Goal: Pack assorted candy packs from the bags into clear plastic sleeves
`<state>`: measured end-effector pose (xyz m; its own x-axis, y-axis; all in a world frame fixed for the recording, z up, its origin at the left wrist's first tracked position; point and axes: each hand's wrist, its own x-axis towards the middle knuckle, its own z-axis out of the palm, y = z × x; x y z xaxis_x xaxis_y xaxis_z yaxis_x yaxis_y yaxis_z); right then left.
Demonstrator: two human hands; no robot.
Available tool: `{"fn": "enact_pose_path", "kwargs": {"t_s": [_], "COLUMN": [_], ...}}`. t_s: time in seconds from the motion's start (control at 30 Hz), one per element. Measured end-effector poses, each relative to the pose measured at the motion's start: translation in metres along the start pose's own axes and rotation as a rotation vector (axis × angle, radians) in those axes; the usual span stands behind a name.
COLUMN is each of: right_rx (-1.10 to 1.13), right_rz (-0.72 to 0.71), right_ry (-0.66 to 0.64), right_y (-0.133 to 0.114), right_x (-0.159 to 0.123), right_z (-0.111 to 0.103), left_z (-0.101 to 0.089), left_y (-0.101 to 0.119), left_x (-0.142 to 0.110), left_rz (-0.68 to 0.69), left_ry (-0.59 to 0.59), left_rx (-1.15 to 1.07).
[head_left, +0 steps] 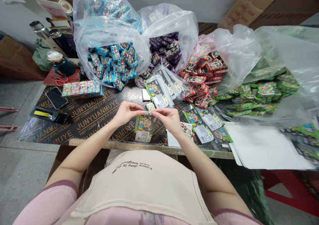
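My left hand (pixel 129 112) and my right hand (pixel 167 118) meet over the table's front, fingertips pinched on the top edge of a clear printed plastic pouch (pixel 144 127). The pouch hangs below my fingers, with green and dark printing and a pale label at its bottom. Just beyond my hands lie a fanned stack of similar pouches (pixel 159 94) and a small green packet (pixel 150 106). By my right forearm, a colourful packet (pixel 187 130) rests on a white card (pixel 173 139), with more printed pouches (pixel 203 132) beside it.
Along the back stand clear bags of blue packets (pixel 114 64), purple packets (pixel 165 49), red packets (pixel 204 72) and green packets (pixel 264 90). At left are a phone (pixel 56 97), red scissors (pixel 59 81), a wrapped box row (pixel 82 89) and bottles (pixel 61 64). White sheets (pixel 264 148) lie at right.
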<state>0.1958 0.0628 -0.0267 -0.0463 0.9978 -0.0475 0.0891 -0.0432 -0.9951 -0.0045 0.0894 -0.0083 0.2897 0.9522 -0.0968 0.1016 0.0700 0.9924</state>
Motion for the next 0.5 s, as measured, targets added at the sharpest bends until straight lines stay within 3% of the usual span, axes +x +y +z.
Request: {"fn": "enact_pose_path", "kwargs": {"t_s": [0.1, 0.17, 0.3, 0.4, 0.5], "right_rx": [-0.023, -0.085, -0.183, -0.236, -0.257], "right_rz": [-0.017, -0.052, -0.221, -0.341, -0.332], "right_ry": [-0.019, -0.017, -0.015, 0.033, 0.056], "right_y": [-0.002, 0.0, 0.012, 0.022, 0.025], "right_x": [0.002, 0.0, -0.015, -0.024, -0.019], "right_z": [0.0, -0.002, -0.003, 0.0, 0.004], "left_z": [0.0, -0.001, -0.002, 0.001, 0.003], "left_y": [0.001, 0.0, -0.005, -0.01, -0.013], "left_x": [-0.001, -0.005, -0.012, -0.011, -0.004], "left_rz": [0.033, 0.128, 0.298, 0.255, 0.19], "left_ry": [0.001, 0.016, -0.028, -0.056, 0.005], "left_rx": [0.078, 0.18, 0.297, 0.23, 0.121]}}
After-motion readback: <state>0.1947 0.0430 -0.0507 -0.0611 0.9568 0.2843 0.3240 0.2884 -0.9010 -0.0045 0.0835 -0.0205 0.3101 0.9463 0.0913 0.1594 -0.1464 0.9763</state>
